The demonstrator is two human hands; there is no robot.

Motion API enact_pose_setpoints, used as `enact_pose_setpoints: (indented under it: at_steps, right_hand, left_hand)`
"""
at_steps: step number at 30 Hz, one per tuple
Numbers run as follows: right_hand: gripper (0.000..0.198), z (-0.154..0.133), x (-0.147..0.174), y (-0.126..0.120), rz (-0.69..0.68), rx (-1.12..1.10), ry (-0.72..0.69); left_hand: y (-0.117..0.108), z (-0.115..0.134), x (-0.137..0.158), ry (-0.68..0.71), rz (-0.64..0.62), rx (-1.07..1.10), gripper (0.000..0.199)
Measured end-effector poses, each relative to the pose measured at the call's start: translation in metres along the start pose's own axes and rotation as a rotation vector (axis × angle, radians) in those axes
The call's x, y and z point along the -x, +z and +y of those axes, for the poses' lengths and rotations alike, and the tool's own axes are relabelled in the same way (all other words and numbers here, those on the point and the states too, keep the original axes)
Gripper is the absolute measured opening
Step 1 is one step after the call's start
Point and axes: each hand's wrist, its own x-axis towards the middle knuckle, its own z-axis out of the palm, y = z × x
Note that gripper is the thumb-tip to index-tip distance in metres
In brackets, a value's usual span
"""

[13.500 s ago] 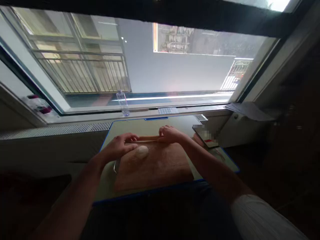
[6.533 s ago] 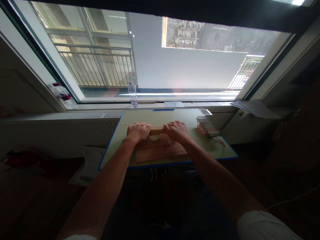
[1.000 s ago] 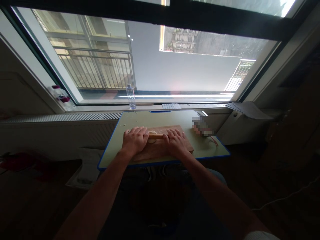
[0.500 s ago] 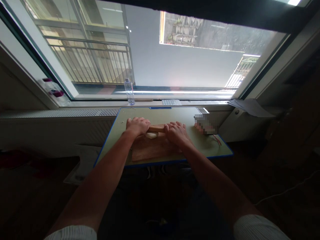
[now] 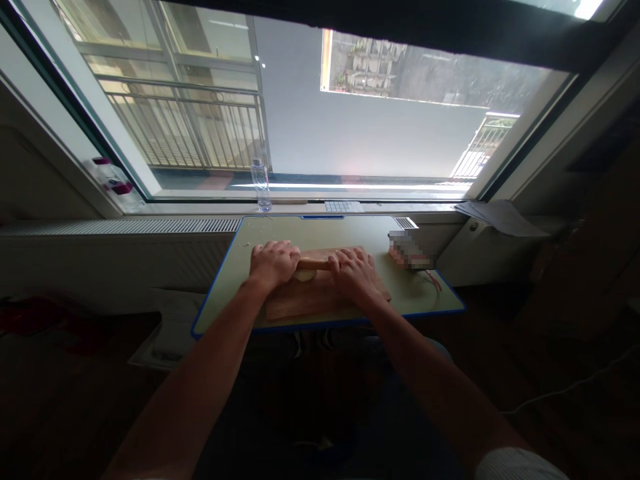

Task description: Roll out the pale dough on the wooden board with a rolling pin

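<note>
Both hands work at the counter (image 5: 340,231), a pale green top edged in blue, set before a large window (image 5: 360,140). A wooden cutting board (image 5: 307,303) lies flat on its near part.

Left hand (image 5: 274,262): grip closed over the left end of a wooden rolling pin (image 5: 316,265), knuckles up. Right hand (image 5: 353,272): grip closed over the right end, fingers draped across the wood. Only the middle of the pin shows between them; it lies crosswise above the board.

Dough (image 5: 304,275): one pale piece on the board, nearer the left hand, showing on the near side of the pin. Its far part is hidden by the pin; thickness cannot be read.

Counter, right side: a reddish item (image 5: 400,259), partly pixelated, identity unclear, well apart from the board. Far left: small pale scraps (image 5: 247,244).

Windowsill (image 5: 210,209): a clear plastic bottle (image 5: 261,187), upright; a white gridded object (image 5: 343,207) to its right; a second bottle (image 5: 115,181) with dark red cap and label in the left corner. Loose papers (image 5: 493,217) lie beyond the counter's right side.
</note>
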Motion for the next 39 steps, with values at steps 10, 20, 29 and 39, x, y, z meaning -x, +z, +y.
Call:
enact_pose_setpoints:
  at_steps: [10,20,29,39]
  right_hand:
    - [0.055,-0.001,0.025,0.007,-0.01,-0.038,0.033]
    - [0.055,-0.002,0.015,-0.002,-0.022,-0.049,0.003]
    - [0.055,-0.006,-0.021,-0.014,-0.083,0.076,-0.086]
    - [0.046,-0.009,-0.049,-0.012,-0.162,0.177,-0.123]
  left_hand:
    - [0.006,0.002,0.045,0.007,0.126,0.078,0.058]
    - [0.008,0.002,0.049,-0.038,0.084,0.104,0.06]
    - [0.0,-0.001,0.028,-0.102,-0.014,0.149,0.058]
    - [0.006,-0.01,-0.004,-0.106,-0.045,0.058,0.057]
